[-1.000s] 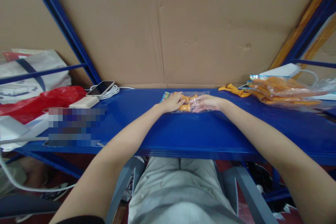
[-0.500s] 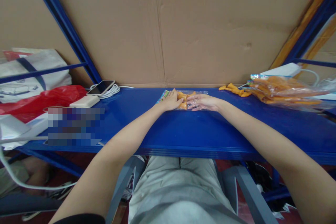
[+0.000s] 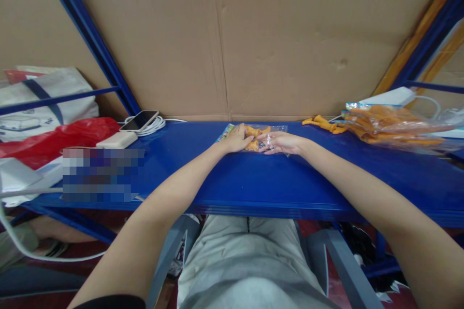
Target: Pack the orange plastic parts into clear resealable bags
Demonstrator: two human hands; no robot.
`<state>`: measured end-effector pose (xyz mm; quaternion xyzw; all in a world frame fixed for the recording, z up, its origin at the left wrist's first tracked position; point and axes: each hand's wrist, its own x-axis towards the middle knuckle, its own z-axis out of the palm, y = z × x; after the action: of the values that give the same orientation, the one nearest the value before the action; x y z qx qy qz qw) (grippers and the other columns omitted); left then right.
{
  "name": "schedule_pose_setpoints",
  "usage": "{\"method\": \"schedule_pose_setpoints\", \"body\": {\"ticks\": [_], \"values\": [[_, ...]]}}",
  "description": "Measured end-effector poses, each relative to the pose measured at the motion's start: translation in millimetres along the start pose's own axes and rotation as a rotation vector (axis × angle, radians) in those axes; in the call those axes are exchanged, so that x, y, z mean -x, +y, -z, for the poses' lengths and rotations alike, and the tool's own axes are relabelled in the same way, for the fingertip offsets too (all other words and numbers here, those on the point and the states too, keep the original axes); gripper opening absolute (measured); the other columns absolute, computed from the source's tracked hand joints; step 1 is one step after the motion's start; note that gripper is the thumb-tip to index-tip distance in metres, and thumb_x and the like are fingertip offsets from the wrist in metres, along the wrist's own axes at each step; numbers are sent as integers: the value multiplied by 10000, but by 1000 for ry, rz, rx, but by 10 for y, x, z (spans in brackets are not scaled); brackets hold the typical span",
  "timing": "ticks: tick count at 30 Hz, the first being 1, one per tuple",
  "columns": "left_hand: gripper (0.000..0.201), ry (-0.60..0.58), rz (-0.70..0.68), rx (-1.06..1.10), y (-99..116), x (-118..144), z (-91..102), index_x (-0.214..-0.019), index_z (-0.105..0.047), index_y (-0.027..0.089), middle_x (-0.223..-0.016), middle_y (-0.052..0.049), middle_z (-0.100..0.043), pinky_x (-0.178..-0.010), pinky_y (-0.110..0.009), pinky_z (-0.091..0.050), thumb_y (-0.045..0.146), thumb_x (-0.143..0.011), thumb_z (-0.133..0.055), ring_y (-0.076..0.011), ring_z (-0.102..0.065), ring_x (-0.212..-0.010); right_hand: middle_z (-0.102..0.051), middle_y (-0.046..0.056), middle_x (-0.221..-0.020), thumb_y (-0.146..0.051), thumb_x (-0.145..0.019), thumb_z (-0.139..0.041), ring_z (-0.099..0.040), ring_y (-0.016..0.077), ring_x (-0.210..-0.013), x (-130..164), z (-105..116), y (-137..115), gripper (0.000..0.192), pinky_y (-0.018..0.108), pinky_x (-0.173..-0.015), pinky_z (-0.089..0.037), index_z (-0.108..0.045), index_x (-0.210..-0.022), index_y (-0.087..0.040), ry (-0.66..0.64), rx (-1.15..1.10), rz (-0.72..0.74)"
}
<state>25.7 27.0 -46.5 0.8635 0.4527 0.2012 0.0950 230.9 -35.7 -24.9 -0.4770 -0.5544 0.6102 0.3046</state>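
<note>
A small clear plastic bag (image 3: 272,129) with orange toy pieces (image 3: 253,131) inside lies flat on the blue shelf (image 3: 253,178), close to the cardboard back wall. My left hand (image 3: 236,139) presses on the bag's left end, fingers over the orange pieces. My right hand (image 3: 282,142) rests flat on the bag's right part, fingers pointing left toward the other hand. Both hands hold the bag down against the shelf.
Loose orange pieces (image 3: 324,124) and a pile of filled clear bags (image 3: 391,124) lie at the right. A phone (image 3: 138,120) on a white cable, a white power bank (image 3: 116,140), a red plastic bag (image 3: 54,139) and a tote bag (image 3: 43,101) sit at the left.
The bag and both hands slid slightly away from me toward the back wall. My hands stay pressed on it, and the fingers have shifted a little over the orange pieces.
</note>
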Motion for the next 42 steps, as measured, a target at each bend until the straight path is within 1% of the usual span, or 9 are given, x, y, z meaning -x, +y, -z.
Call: {"method": "schedule_pose_setpoints", "body": {"ticks": [6, 13, 17, 20, 25, 30, 35, 39, 42], "values": [[285, -7, -32, -68, 47, 23, 36, -990, -504, 187, -1118, -144, -620, -972, -431, -463, 452, -936, -413, -277, -580, -1093, -718, 117, -1191, 22, -911, -456, -742, 99, -755, -23, -20, -3, 507, 248, -835, -605, -566, -1367, -170, 20, 7, -18], [222, -2, -39, -68, 92, 45, 64, -938, -509, 191, -1111, -140, -628, -971, -411, -456, 386, -948, -402, -263, -593, -1071, -755, 112, -1065, 19, -918, -473, -745, 107, -800, -66, 25, 26, 518, 245, -861, -596, -522, -1407, -146, -20, -18, -18], [195, 15, -55, -49, 77, 36, 56, -910, -507, 201, -1123, -127, -625, -994, -403, -446, 363, -946, -404, -253, -586, -1098, -753, 121, -1072, -1, -917, -519, -739, 128, -928, -100, 73, 78, 506, 301, -978, -552, -515, -1405, -134, -111, -80, 27], [204, 3, -42, -29, 49, 20, 48, -889, -500, 203, -1078, -121, -623, -968, -399, -454, 381, -938, -413, -250, -596, -1047, -754, 109, -1079, -33, -930, -524, -730, 123, -963, -98, 60, 91, 506, 313, -1035, -514, -502, -1422, -147, -109, -90, 33], [204, -8, -48, 29, -9, -12, 32, -878, -496, 203, -1003, -102, -618, -929, -402, -466, 395, -916, -439, -241, -596, -964, -725, 96, -1192, -16, -874, -590, -724, 126, -986, -68, 8, 54, 553, 319, -1054, -502, -549, -1399, -186, -109, -81, 47], [205, -24, -49, 16, -46, -34, 17, -885, -497, 202, -1051, -104, -610, -953, -387, -465, 395, -929, -443, -236, -584, -1010, -692, 86, -1268, -13, -826, -652, -720, 133, -1000, -61, -1, 29, 507, 319, -1035, -521, -638, -1297, -201, -117, -92, 71], [216, -25, -56, -10, -64, -46, 7, -906, -507, 198, -1072, -107, -606, -983, -386, -452, 393, -941, -421, -238, -581, -1049, -748, 91, -1083, 37, -834, -590, -732, 130, -854, -61, -18, 7, 398, 317, -927, -584, -696, -1165, -157, -7, -121, 61], [217, -21, -59, -6, -78, -49, 3, -902, -509, 203, -1059, -103, -615, -987, -401, -449, 407, -925, -437, -251, -572, -1061, -738, 89, -802, 27, -867, -554, -681, 115, -624, -77, -4, -24, 219, 286, -762, -614, -712, -961, -92, 263, -146, 91], [213, -13, -71, 0, -84, -47, -2, -914, -509, 203, -1064, -104, -618, -995, -391, -443, 402, -927, -434, -246, -577, -1060, -689, 66, -663, 40, -883, -498, -660, 126, -567, -93, 30, -34, 221, 275, -677, -602, -680, -921, -79, 442, -190, 68]]}}
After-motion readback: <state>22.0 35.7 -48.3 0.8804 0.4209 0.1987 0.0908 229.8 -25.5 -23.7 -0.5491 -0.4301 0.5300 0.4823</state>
